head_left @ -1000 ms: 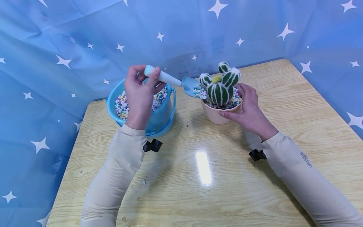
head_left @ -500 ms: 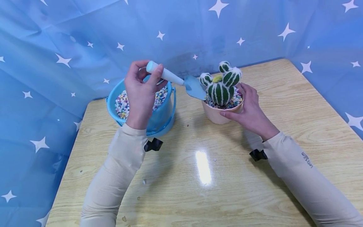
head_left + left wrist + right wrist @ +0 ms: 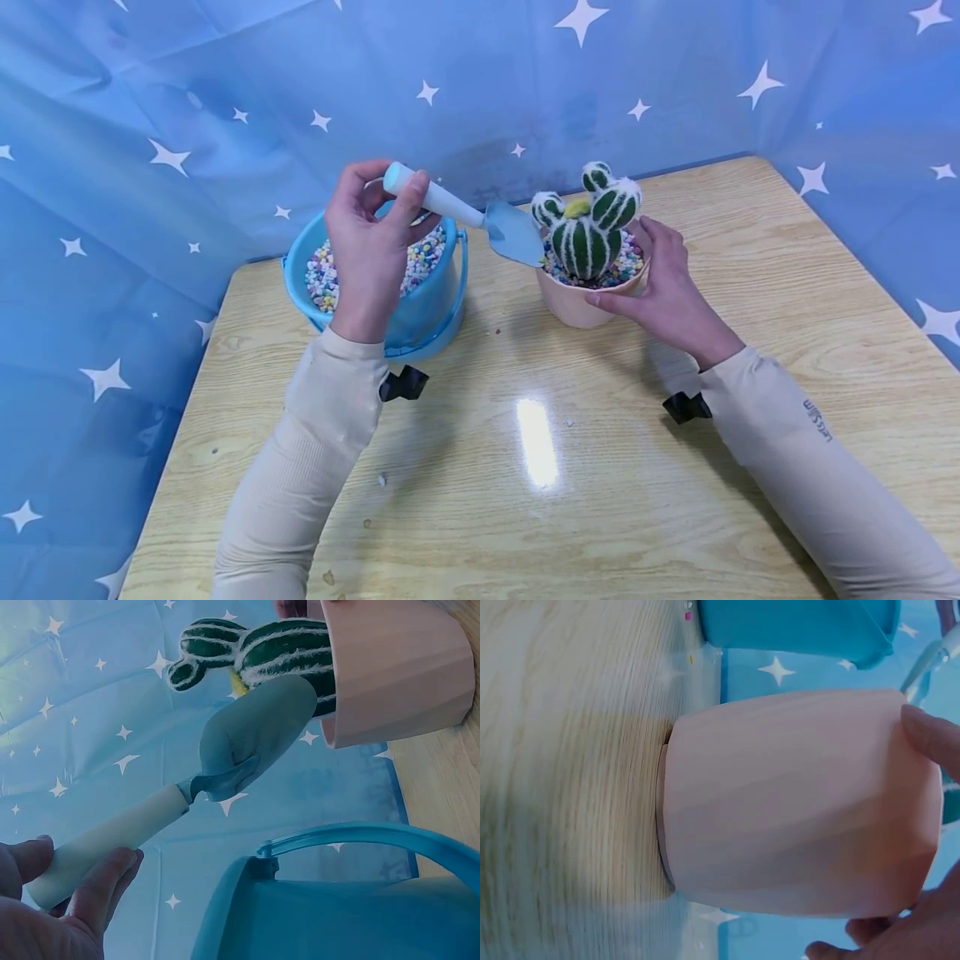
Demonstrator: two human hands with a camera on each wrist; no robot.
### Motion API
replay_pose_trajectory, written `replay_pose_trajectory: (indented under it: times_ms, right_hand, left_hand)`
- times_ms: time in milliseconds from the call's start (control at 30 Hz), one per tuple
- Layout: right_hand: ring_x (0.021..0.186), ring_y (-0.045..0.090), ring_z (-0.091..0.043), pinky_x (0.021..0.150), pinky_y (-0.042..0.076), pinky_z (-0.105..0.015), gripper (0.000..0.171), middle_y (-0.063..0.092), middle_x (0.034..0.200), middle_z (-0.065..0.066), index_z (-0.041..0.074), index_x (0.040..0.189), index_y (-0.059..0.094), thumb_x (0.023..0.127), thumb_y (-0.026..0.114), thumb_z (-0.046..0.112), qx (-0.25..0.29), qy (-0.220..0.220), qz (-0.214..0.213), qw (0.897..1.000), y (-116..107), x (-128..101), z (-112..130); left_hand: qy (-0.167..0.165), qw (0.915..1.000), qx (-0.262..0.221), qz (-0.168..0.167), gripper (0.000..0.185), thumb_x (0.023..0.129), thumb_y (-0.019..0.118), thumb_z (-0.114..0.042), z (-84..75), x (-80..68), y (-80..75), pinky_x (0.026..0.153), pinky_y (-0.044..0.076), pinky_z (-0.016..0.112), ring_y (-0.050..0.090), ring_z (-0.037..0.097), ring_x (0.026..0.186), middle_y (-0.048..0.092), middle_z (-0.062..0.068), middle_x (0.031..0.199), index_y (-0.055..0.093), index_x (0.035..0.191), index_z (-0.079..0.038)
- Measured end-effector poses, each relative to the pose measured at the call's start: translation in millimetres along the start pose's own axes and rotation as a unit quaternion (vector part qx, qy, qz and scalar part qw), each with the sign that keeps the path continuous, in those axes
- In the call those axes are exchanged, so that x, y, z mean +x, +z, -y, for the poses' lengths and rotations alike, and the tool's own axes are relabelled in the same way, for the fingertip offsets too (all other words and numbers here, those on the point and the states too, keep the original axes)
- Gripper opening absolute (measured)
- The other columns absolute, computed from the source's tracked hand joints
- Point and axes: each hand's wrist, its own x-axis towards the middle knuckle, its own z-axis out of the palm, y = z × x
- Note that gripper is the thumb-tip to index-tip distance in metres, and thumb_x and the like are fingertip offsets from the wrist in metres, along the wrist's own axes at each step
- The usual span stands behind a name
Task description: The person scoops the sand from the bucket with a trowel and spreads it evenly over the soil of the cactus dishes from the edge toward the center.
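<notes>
My left hand (image 3: 367, 250) pinches the trowel (image 3: 480, 222) by its white handle, fingers curled round the end. Blade is empty, tilted down, tip just beside the pot (image 3: 588, 298) rim on its left. My right hand (image 3: 667, 287) cups the pot's right side, thumb and fingers wrapped on the wall. Cactus (image 3: 588, 223) stands upright in the pot amid pebbles (image 3: 628, 265). Bucket (image 3: 420, 312) of pebbles sits left of the pot, near it, on the table (image 3: 600, 483)

We see bright, even overhead light, glare on the table (image 3: 537, 442); the right wrist view's left half is blurred.
</notes>
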Motion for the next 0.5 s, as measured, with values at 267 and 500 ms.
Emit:
replay_pose_trajectory:
  times_ms: [267,500]
  right_hand:
    - [0.139,0.011,-0.038,0.114,0.02,-0.063,0.116,0.006,0.154,-0.021,0.004,0.155,0.007,0.077,0.086,0.036,-0.007,-0.009,-0.014,1.0,2.3,-0.8,-0.7]
    - [0.139,0.011,-0.035,0.113,0.021,-0.062,0.114,0.006,0.154,-0.019,0.004,0.154,0.009,0.077,0.086,0.038,-0.012,-0.02,-0.015,1.0,3.4,0.3,-2.1]
  left_hand:
    - [0.027,0.9994,0.018,0.012,0.026,0.089,0.074,-0.011,-0.8,-0.5,10.1,0.078,0.061,0.039,0.07,0.029,0.088,0.066,0.018,0.104,0.06,0.11,-0.004]
    - [0.036,0.9993,0.006,0.012,0.024,0.088,0.075,-0.007,-1.8,-0.5,15.3,0.076,0.062,0.04,0.07,0.03,0.085,0.066,0.019,0.102,0.063,0.109,-0.004]
